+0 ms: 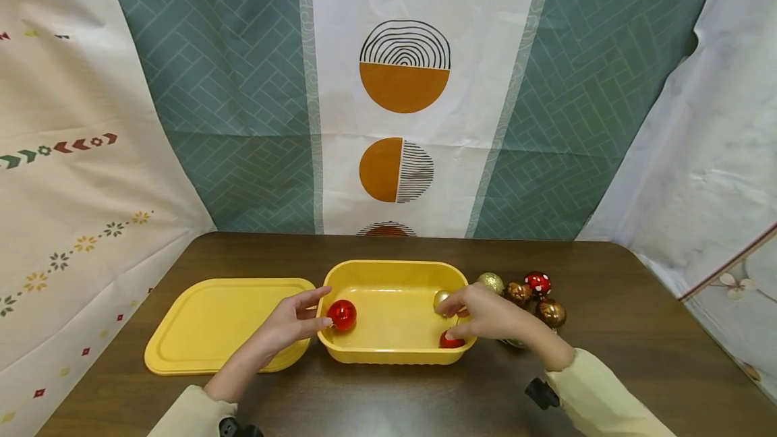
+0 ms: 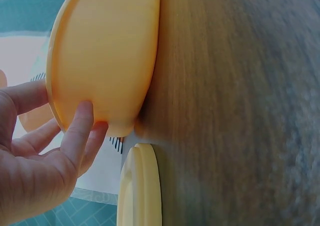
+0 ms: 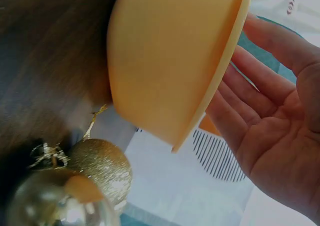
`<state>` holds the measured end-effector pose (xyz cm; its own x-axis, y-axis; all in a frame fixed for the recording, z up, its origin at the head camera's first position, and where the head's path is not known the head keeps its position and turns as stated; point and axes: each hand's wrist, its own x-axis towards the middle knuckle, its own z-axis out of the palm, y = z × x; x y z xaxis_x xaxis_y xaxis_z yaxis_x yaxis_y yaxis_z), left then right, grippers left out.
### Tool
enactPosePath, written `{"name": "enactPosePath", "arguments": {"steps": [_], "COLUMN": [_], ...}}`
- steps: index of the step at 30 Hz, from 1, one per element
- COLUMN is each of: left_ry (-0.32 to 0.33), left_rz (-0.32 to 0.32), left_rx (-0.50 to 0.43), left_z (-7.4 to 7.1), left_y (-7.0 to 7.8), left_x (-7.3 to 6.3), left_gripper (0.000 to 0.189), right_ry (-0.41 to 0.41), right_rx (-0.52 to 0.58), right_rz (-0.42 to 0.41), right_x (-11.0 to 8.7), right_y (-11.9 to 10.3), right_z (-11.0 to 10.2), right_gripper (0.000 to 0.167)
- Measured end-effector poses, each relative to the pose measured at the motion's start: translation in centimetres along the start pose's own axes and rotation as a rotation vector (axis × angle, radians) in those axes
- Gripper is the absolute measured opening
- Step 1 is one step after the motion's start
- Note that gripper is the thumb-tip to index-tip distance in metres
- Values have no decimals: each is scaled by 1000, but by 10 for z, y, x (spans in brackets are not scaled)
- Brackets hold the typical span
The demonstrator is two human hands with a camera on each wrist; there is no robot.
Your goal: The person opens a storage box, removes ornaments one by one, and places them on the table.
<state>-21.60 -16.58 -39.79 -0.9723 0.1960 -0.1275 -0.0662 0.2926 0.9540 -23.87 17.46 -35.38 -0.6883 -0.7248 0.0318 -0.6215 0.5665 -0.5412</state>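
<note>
A yellow plastic box point(image 1: 394, 356) with an open top stands mid-table. At its left end, my left hand point(image 1: 291, 322) reaches over the rim, thumb close to a shiny red ball ornament point(image 1: 342, 315). In the left wrist view, fingertips point(image 2: 85, 108) touch the box's outer wall. My right hand point(image 1: 485, 312) reaches over the right rim with a gap between thumb and fingers. Beneath it lie a gold ball ornament point(image 1: 441, 299) and a second red ball ornament point(image 1: 450, 340), partly hidden. Whether the thumb touches that red ball is unclear.
A flat yellow lid point(image 1: 218, 322) lies left of the box. Several ornaments cluster on the right, including a glittery gold ball point(image 1: 492, 282), a white-spotted red one point(image 1: 537, 283) and a bronze ball point(image 1: 551, 313). Patterned cloth point(image 1: 516, 120) hangs behind the dark wooden table point(image 1: 376, 400).
</note>
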Motion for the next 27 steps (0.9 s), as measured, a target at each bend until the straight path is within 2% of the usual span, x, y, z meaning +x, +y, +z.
{"name": "enactPosePath", "arguments": {"steps": [4, 9, 13, 21, 27], "left_ry": [-1, -2, -2, -4, 3], "left_rz": [-1, 1, 2, 6, -8], "left_rx": [5, 8, 8, 5, 0], "left_z": [0, 1, 1, 0, 0], "left_y": [1, 2, 1, 1, 1], "left_x": [0, 0, 0, -1, 0], "left_gripper": [62, 63, 63, 63, 62], "right_ry": [-63, -128, -164, -199, -198], "right_rx": [-107, -173, -223, -304, -295], "right_rz": [-29, 20, 26, -49, -8], "right_x": [7, 15, 19, 23, 25], "right_y": [-4, -10, -12, -12, -12], "right_z": [0, 3, 6, 10, 10], "right_gripper": [28, 24, 21, 17, 16]}}
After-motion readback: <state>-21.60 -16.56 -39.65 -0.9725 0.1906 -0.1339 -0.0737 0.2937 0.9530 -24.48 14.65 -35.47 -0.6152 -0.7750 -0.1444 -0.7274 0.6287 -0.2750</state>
